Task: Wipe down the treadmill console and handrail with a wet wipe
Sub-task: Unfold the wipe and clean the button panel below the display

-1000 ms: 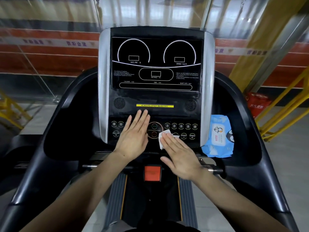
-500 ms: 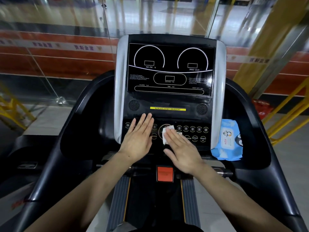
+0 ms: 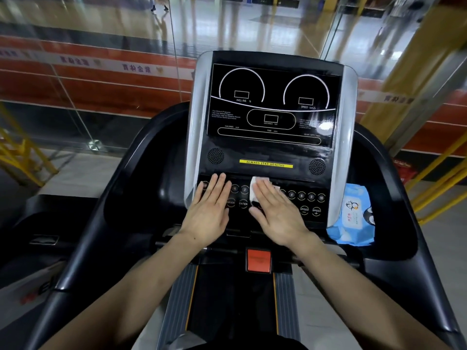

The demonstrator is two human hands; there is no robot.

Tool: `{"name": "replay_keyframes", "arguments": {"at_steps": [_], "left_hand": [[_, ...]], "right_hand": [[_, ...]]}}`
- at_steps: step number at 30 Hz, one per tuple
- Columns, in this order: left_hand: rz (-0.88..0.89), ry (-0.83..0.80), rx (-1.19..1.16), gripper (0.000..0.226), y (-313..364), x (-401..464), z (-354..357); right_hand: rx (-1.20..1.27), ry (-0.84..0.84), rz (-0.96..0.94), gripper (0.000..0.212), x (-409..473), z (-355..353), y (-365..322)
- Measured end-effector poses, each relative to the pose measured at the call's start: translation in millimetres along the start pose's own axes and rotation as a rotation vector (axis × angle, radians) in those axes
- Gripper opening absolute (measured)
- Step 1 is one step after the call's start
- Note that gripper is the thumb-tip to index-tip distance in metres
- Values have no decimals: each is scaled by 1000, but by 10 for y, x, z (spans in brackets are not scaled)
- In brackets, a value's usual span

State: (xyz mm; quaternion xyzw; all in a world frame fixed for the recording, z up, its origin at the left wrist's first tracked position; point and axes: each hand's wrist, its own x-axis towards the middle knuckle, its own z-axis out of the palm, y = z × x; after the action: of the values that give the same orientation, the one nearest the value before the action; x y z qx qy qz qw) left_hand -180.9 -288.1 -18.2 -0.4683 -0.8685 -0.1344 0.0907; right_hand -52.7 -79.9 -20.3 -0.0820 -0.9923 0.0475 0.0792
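Note:
The black treadmill console (image 3: 270,107) with silver side trims fills the upper middle of the view. My right hand (image 3: 276,213) lies flat on the button panel and presses a white wet wipe (image 3: 254,190) against it; the wipe shows at my fingertips, just under the yellow strip. My left hand (image 3: 208,210) rests flat on the left buttons, fingers together, holding nothing. The black left handrail (image 3: 83,248) and right handrail (image 3: 414,248) curve down both sides.
A blue wet-wipe pack (image 3: 353,215) sits in the right console tray. A red stop button (image 3: 259,260) sits below the panel, above the belt (image 3: 232,299). Glass panels and yellow railings (image 3: 22,157) stand beyond the treadmill.
My right hand has slid the wipe up and left across the button panel, from near the speed buttons to the centre. My left hand shifted left. My head turned left.

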Motion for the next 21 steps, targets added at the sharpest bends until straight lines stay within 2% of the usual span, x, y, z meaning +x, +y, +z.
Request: {"name": "replay_keyframes", "arguments": {"at_steps": [2, 8, 15, 21], "left_hand": [[-12, 0, 7, 70, -16, -21, -15], [-49, 13, 26, 70, -176, -116, -8], [-86, 19, 21, 69, -267, -145, -66], [-122, 21, 22, 71, -337, -230, -71]], "right_hand": [[-1, 10, 22, 74, 7, 44, -75], [-25, -70, -152, 72, -227, 302, -238], [48, 26, -4, 72, 135, 158, -441], [-45, -29, -181, 70, -125, 411, -483]]}}
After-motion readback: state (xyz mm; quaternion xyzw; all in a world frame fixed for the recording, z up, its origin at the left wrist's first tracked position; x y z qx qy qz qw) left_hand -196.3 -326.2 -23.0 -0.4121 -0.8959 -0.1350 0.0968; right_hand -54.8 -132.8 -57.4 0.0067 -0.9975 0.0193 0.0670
